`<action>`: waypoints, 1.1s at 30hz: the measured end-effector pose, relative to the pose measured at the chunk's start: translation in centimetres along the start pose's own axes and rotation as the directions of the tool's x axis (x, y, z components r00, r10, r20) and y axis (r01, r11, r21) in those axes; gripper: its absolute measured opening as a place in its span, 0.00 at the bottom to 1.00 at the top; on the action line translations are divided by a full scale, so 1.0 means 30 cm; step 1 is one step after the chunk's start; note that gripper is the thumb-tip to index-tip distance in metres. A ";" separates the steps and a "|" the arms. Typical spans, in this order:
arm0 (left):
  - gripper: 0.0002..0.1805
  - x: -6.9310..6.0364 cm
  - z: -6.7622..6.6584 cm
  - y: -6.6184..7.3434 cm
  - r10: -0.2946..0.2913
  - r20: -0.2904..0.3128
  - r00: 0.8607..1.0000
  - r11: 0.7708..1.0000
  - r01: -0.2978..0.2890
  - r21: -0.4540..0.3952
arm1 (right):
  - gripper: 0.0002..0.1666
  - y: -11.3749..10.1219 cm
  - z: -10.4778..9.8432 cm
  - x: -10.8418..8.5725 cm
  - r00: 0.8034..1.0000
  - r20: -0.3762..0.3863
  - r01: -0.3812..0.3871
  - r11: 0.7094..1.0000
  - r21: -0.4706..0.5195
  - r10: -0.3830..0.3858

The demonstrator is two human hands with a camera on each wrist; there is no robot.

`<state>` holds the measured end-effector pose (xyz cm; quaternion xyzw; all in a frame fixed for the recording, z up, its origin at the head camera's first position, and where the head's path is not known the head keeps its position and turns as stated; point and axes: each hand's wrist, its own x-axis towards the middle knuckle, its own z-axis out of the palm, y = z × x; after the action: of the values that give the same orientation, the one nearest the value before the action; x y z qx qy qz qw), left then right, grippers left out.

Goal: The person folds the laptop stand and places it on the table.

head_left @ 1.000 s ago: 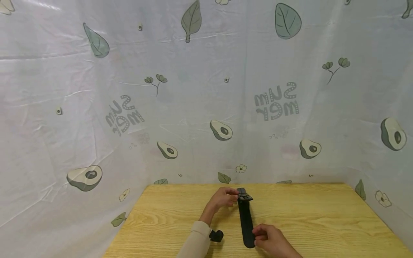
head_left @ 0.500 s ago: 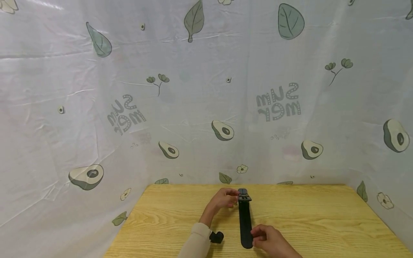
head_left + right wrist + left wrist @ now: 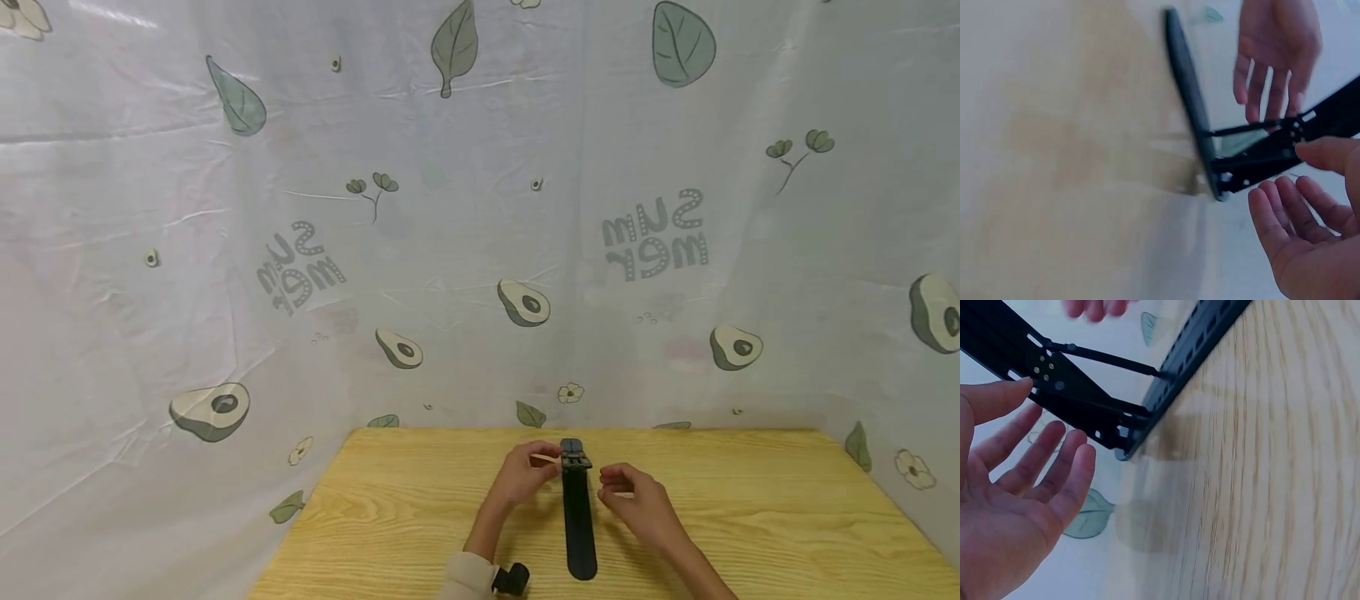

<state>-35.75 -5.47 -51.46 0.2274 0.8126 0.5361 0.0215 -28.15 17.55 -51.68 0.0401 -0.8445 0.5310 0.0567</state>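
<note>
A black folding stand (image 3: 577,517) stands on the table in front of me. In the left wrist view its long slotted panel (image 3: 1200,353) lies along the table. A second panel (image 3: 1054,369) tilts up from the far end, braced by a thin strut (image 3: 1110,359). My left hand (image 3: 521,475) is at the left edge of the raised end, its thumb tip at the panel edge and its fingers loosely spread. My right hand (image 3: 637,500) is just right of the stand, fingers loosely bent, with a small gap in the head view. Nothing is gripped.
The light wooden table (image 3: 420,500) meets a pale printed curtain (image 3: 450,350) at its back edge, and the curtain also hangs at both sides. A black wrist device (image 3: 512,579) sits at my left cuff.
My right hand has left the stand's near end and moved forward beside its far end. The left hand stays by the raised end. The stand has barely shifted.
</note>
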 end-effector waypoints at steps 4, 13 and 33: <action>0.16 -0.014 0.009 0.011 0.020 -0.021 1.000 0.999 -0.020 -0.034 | 0.21 -0.018 0.005 0.042 0.998 -0.034 0.052 0.999 0.009 -0.052; 0.18 -0.003 0.016 0.012 0.035 -0.038 0.999 0.995 -0.038 -0.095 | 0.24 -0.019 0.012 0.103 0.994 -0.027 0.108 0.994 0.028 -0.107; 0.12 0.021 0.044 0.004 0.022 -0.051 0.998 0.997 -0.026 -0.074 | 0.17 0.026 0.026 0.155 0.989 0.005 0.145 0.989 -0.004 -0.145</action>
<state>-35.90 -4.03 -51.77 0.2227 0.7896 0.5718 0.0032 -32.90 17.16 -52.06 0.1027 -0.8407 0.5235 0.0931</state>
